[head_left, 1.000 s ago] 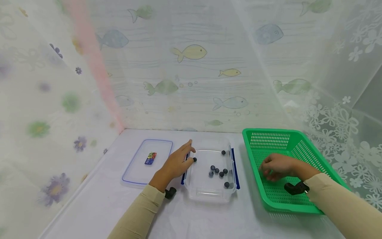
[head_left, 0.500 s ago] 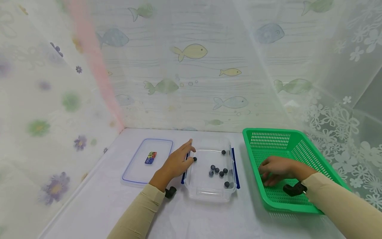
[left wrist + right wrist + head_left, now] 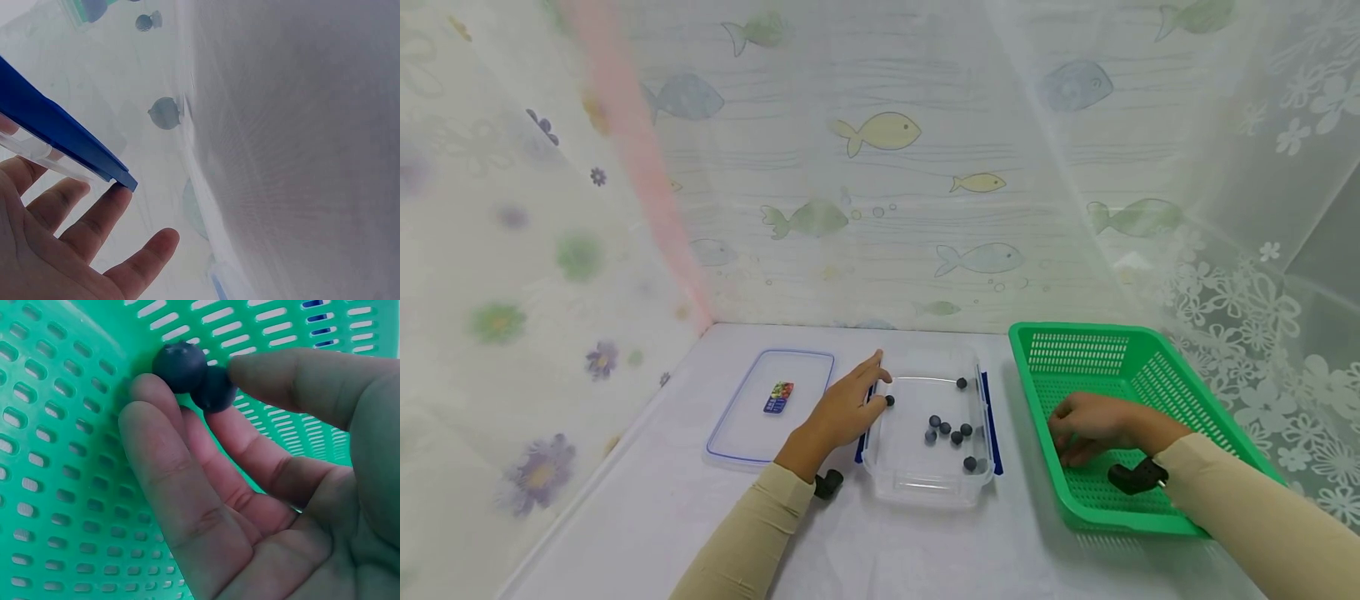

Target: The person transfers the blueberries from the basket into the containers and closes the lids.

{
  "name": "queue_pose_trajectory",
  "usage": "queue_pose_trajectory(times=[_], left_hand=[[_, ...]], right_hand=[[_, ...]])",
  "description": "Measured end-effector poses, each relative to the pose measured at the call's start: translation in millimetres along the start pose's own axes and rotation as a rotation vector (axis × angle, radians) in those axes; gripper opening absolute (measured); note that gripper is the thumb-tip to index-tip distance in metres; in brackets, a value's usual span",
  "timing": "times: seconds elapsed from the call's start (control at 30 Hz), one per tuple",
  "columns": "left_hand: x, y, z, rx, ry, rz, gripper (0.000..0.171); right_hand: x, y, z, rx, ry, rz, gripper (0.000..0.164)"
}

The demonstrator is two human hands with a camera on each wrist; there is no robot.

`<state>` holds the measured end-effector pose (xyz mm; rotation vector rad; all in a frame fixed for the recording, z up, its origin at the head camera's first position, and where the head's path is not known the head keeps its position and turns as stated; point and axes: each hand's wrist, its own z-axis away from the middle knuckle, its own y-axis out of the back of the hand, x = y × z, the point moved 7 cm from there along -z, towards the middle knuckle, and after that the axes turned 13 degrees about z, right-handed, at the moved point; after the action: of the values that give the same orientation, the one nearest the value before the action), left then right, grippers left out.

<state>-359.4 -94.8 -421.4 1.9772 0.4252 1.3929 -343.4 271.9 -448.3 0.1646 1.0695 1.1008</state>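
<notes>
My left hand point(image 3: 847, 404) rests at the left side of a clear plastic container point(image 3: 917, 492), fingers spread. In the left wrist view one fingertip touches the end of its blue latch flap point(image 3: 62, 128). Several blueberries point(image 3: 945, 428) lie loose on the container's floor. Inside the green basket point(image 3: 1026, 392), by its left wall, is my right hand point(image 3: 1093, 423). There, in the right wrist view, thumb and finger pinch a blueberry point(image 3: 214, 390). A second, larger blueberry point(image 3: 180, 365) touches it, near the other fingertips.
A clear lid point(image 3: 737, 429) with a blue seal and a small label point(image 3: 778, 397) lies left of the container. Patterned curtains point(image 3: 880, 250) enclose the back and sides of the white table point(image 3: 910, 550). The basket's raised rim surrounds my right hand.
My right hand has shifted slightly left and lower in the basket, and its fingers have drawn together. The left hand, container and the blueberries in it stay put.
</notes>
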Motion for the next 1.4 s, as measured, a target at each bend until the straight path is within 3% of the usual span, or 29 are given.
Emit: queue_pose_trajectory(times=[0.17,0.53,0.9,1.4], left_hand=[[0.7,-0.4,-0.4,0.002,-0.005,-0.001,0.035],[1.9,0.3,-0.2,0.008,-0.012,-0.004,0.036],[0.2,0.8,-0.5,0.011,-0.012,-0.004,0.037],[-0.2,0.1,1.1,0.007,-0.005,-0.001,0.036]], right_hand=[[-2.8,1.3,2.8,-0.005,0.036,0.018,0.016],[-6.3,12.5,9.9,0.04,0.017,0.015,0.033],[-14.0,26.8,15.9,0.054,0.037,0.01,0.028],[-39.3,43.0,31.2,0.065,0.09,-0.007,0.033]])
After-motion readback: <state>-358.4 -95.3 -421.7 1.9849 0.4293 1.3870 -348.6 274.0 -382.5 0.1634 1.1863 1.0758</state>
